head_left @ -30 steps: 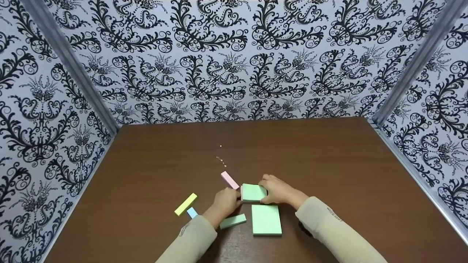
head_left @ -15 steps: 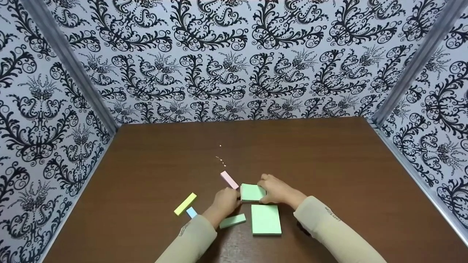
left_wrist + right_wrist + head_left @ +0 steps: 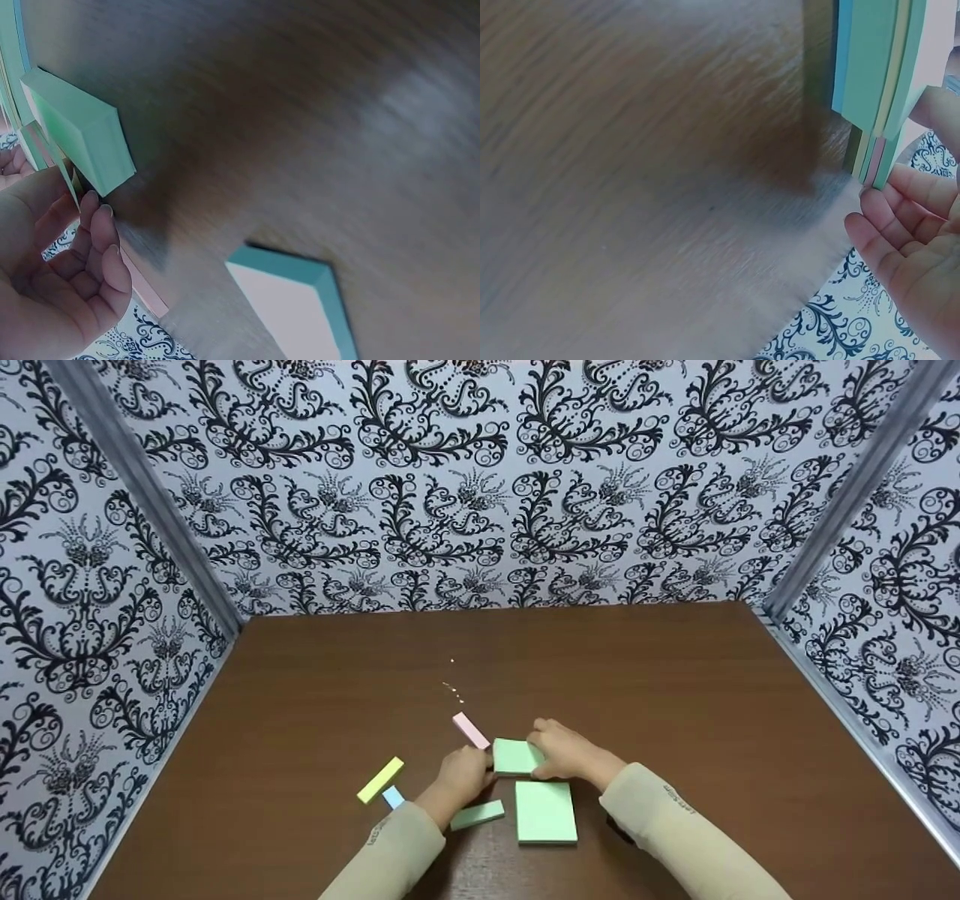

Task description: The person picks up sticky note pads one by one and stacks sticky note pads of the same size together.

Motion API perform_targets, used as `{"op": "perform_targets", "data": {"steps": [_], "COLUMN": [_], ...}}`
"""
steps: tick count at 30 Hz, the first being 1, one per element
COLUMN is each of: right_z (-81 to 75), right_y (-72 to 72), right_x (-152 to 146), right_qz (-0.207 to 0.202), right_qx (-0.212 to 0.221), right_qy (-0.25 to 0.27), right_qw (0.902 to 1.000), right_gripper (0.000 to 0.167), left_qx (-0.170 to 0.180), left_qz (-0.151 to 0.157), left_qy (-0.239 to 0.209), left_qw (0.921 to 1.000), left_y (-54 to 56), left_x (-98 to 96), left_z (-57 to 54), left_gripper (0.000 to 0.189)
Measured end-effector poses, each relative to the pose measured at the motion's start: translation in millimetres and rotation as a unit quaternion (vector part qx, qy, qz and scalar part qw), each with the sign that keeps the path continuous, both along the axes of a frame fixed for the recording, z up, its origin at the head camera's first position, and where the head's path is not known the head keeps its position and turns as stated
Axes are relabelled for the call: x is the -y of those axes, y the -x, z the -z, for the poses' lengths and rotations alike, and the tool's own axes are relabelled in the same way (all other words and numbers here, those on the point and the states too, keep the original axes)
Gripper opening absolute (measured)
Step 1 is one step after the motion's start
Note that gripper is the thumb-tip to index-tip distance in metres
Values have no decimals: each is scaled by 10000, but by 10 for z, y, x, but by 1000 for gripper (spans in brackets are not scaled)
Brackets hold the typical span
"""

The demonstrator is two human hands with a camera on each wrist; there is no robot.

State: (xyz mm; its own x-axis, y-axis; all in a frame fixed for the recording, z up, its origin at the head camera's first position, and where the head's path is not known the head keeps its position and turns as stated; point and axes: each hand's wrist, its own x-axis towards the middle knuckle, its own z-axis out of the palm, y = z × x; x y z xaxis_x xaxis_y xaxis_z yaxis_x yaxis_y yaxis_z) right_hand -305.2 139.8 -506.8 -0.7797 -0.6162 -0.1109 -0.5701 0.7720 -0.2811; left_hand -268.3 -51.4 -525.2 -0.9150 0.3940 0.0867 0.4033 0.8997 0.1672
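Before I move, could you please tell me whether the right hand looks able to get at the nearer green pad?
Probably yes: the nearer green pad lies uncovered, close to the right hand, though that hand holds the farther stack and would likely need to release it.

Both paper stacks (image 3: 546,812) are green-topped, the wallpaper (image 3: 480,495) black-scrolled white.

The head camera is looking forward and down from well above the small green-topped stack (image 3: 514,757); the wrist cameras are looking slantwise from close on its left and right, head and right-wrist views sharing it.
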Motion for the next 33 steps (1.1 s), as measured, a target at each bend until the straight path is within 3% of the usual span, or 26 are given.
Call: {"op": "perform_targets", "data": {"steps": [16, 24, 33], "right_z": [-1, -10, -25], "right_y": [8, 2, 13], "right_x": [55, 76, 75], "right_qz": [90, 262, 304], "right_qx": [-106, 241, 303], "right_qy": [-325, -308, -111], "right_qw": [9994, 9989, 9990], "right_gripper": [38, 43, 43], "left_qx": [54, -44, 23], "left_qz": [-56, -55, -79], "left_qy": [80, -23, -39], "left_qw": [9999, 10000, 10000], "left_y": [-2, 6, 7], "left_x": [-31, -8, -17], "left_z": [29, 42, 18], "left_gripper": [13, 17, 21]}}
